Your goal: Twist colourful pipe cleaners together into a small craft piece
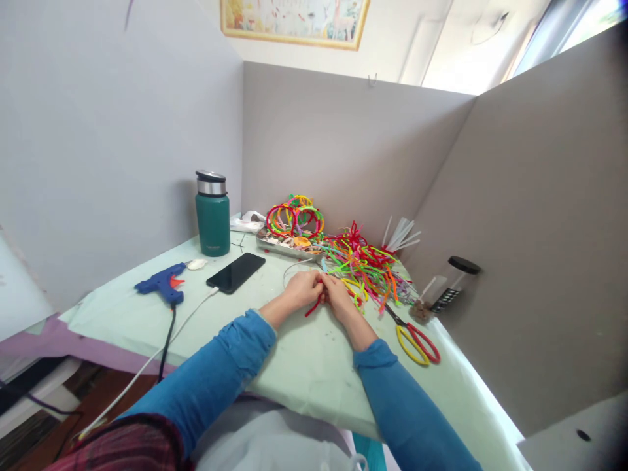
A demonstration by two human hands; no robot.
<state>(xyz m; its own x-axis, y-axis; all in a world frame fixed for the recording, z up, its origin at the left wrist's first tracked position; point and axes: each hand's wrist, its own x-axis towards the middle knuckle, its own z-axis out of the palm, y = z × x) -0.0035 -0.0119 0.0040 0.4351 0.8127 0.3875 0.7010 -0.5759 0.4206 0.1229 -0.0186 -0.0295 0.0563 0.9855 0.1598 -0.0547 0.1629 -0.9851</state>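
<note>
My left hand [303,290] and my right hand [337,296] meet over the middle of the table, fingers pinched close together. Between them is a red pipe cleaner [313,309], its free end sticking out below the fingertips toward me. The part inside the fingers is hidden. Just beyond my right hand lies a tangled heap of colourful pipe cleaners [366,258]. Behind my hands, a metal tray [282,248] holds small bits, with several rings of twisted pipe cleaners [296,219] standing on it.
Scissors [417,341] with red and yellow handles lie at right, near a clear container with a black lid [454,282]. White sticks [403,234] stand behind the heap. To the left are a blue glue gun [164,283], a plugged-in phone [237,272] and a green bottle [213,222]. Grey partitions [343,144] enclose the table.
</note>
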